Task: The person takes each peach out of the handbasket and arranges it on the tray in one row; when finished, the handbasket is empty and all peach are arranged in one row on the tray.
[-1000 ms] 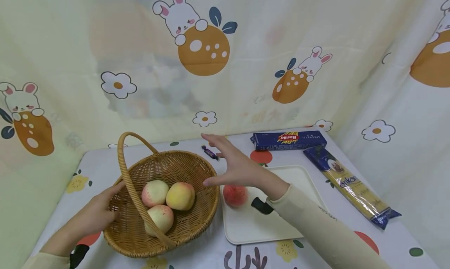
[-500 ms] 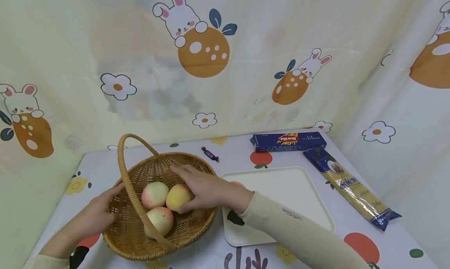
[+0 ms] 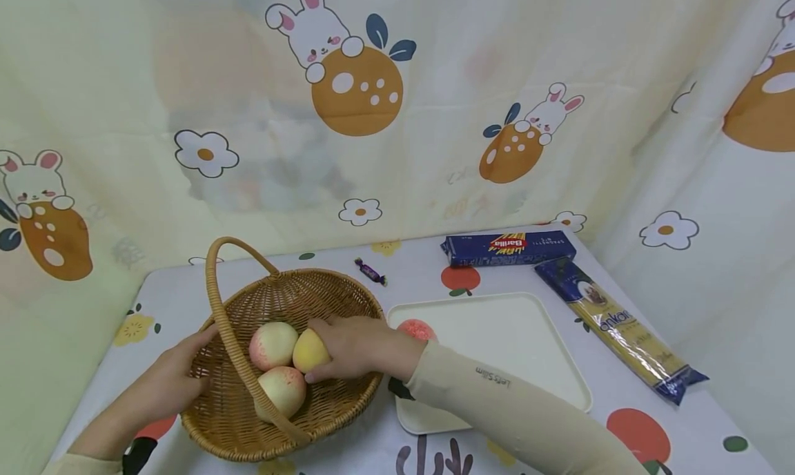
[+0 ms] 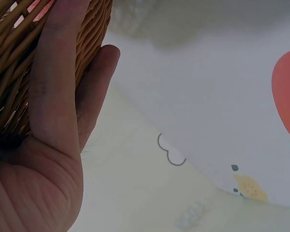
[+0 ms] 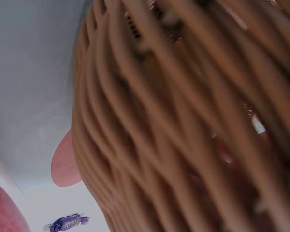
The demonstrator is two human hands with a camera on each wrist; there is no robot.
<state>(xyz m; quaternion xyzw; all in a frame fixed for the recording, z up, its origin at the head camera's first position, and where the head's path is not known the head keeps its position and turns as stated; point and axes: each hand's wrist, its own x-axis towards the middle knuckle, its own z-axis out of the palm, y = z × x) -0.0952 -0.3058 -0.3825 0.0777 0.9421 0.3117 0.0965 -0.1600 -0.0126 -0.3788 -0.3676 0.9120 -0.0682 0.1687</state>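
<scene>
A brown wicker basket (image 3: 338, 288) with an arched handle stands on the table at centre left, with three peaches inside. My left hand (image 3: 168, 382) grips its left rim; in the left wrist view the fingers (image 4: 55, 87) lie against the wicker. My right hand (image 3: 357, 347) reaches over the right rim and holds the yellow peach (image 3: 309, 351), the fingers round its far and right sides. Beside that peach sit a pale pink peach (image 3: 273, 346) and another pale peach (image 3: 286, 391), partly behind the handle. In the right wrist view, wicker (image 5: 150, 121) hides the right hand.
Right of the basket lies a white tray (image 3: 497, 351) with a red fruit (image 3: 417, 330) on its left part, below my right forearm. Behind is a purple wrapped candy (image 3: 370, 271). A blue spaghetti box (image 3: 509, 248) and a pasta bag (image 3: 615, 326) lie at the right.
My right hand has moved left and down from above the tray's left edge into the basket, and its fingers have closed round the yellow peach. The left hand stays on the rim.
</scene>
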